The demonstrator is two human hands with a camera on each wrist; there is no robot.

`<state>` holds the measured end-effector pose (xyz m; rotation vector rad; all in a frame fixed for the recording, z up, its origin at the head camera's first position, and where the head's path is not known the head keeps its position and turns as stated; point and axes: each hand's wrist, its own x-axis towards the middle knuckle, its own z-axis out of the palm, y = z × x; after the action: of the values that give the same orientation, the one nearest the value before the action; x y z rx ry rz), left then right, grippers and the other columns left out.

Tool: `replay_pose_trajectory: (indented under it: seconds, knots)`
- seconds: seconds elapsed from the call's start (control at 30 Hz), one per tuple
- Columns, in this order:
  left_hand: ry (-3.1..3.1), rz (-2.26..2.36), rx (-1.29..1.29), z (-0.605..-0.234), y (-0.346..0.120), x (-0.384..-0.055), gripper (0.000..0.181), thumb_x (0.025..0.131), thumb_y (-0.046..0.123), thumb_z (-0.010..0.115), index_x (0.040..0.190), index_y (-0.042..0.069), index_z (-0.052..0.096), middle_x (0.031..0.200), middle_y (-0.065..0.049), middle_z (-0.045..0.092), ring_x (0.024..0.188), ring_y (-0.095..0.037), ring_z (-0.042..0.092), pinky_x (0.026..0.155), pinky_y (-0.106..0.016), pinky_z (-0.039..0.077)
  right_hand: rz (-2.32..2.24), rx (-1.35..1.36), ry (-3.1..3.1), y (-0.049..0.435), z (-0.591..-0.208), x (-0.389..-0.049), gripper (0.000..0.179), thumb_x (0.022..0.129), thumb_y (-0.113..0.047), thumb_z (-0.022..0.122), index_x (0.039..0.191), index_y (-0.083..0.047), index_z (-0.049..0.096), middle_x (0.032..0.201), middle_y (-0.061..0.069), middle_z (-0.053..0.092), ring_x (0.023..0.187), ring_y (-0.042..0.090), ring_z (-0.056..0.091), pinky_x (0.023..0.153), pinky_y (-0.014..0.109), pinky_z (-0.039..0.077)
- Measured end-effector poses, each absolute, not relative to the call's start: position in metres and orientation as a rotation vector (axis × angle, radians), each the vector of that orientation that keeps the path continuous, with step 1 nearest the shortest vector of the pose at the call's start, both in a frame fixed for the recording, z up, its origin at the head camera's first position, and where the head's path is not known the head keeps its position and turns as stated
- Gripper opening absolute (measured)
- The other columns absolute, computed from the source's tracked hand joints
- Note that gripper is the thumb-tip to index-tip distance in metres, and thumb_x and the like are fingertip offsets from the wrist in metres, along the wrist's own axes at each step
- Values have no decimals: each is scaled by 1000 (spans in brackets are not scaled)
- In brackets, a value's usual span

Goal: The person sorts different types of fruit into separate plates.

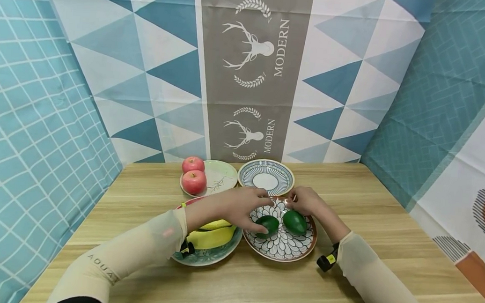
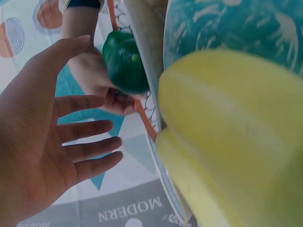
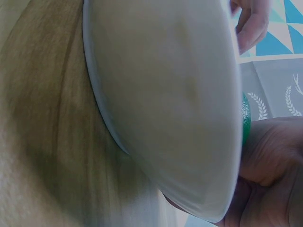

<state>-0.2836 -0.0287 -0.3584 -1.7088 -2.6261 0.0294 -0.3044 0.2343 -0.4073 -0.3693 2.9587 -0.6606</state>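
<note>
A plate with a petal pattern and red-brown rim carries two dark green, avocado-like fruits, one on the left and one on the right. My left hand hovers over the plate's left part, thumb near the left fruit; its fingers look spread and hold nothing in the left wrist view. At the far right rim, my right hand grips the plate's edge with curled fingers. The right wrist view has the plate's pale outer side in front, hiding part of that hand.
Left of the petal plate, bananas lie in a teal bowl, partly behind my left forearm. Farther back, two apples sit on a pale green plate, beside a blue-and-white plate. Patterned cloth hangs behind the table.
</note>
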Motion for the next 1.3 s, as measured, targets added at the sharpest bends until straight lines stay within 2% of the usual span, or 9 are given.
replay_pose_trajectory:
  seconds: [0.13, 0.23, 0.53, 0.67, 0.8, 1.07, 1.3]
  knots:
    - [-2593, 21, -1674, -356, -37, -291, 74, 93, 67, 67, 147, 16, 61, 128, -5, 62, 107, -18, 60, 92, -36, 56, -661, -382, 2958, 235, -407, -304, 15, 98, -18, 76, 91, -8, 69, 81, 5, 64, 74, 19, 58, 64, 30, 47]
    - [-2597, -1, -1622, -355, -44, -298, 74, 93, 68, 66, 144, 15, 63, 126, -3, 63, 106, -17, 60, 93, -36, 55, -641, -418, 2975, 236, -407, -303, 15, 98, -18, 77, 90, -8, 69, 80, 4, 65, 73, 20, 58, 65, 32, 48]
    - [-2674, 6, -1464, -356, -67, -318, 75, 95, 63, 67, 148, 11, 60, 142, -11, 60, 130, -27, 58, 108, -43, 50, -614, -440, 2987, 236, -405, -304, 15, 98, -20, 77, 89, -9, 71, 83, 4, 68, 76, 20, 60, 68, 34, 51]
    - [-2728, -32, -1382, -356, -77, -329, 71, 94, 55, 71, 148, 10, 60, 145, -15, 59, 132, -31, 57, 109, -48, 49, -618, -435, 2992, 237, -404, -303, 16, 98, -20, 77, 89, -9, 70, 83, 4, 68, 76, 21, 60, 68, 35, 50]
    - [-2750, -27, -1332, -357, -87, -340, 67, 94, 52, 74, 145, 10, 62, 138, -15, 62, 125, -32, 61, 103, -49, 53, -625, -430, 2991, 237, -403, -303, 16, 98, -19, 77, 88, -9, 70, 83, 4, 67, 76, 21, 60, 68, 35, 50]
    - [-2780, 20, -1183, -364, -118, -360, 62, 92, 48, 77, 139, 8, 66, 128, -14, 65, 117, -33, 63, 102, -49, 53, -636, -430, 2986, 236, -404, -303, 15, 98, -19, 77, 89, -9, 70, 83, 4, 67, 75, 20, 60, 67, 33, 50]
    - [-2841, 92, -1070, -365, -142, -371, 61, 95, 47, 74, 138, 4, 65, 125, -17, 65, 110, -33, 65, 94, -50, 57, -652, -413, 2979, 237, -407, -302, 15, 98, -17, 77, 88, -9, 69, 80, 3, 64, 71, 19, 56, 63, 31, 45]
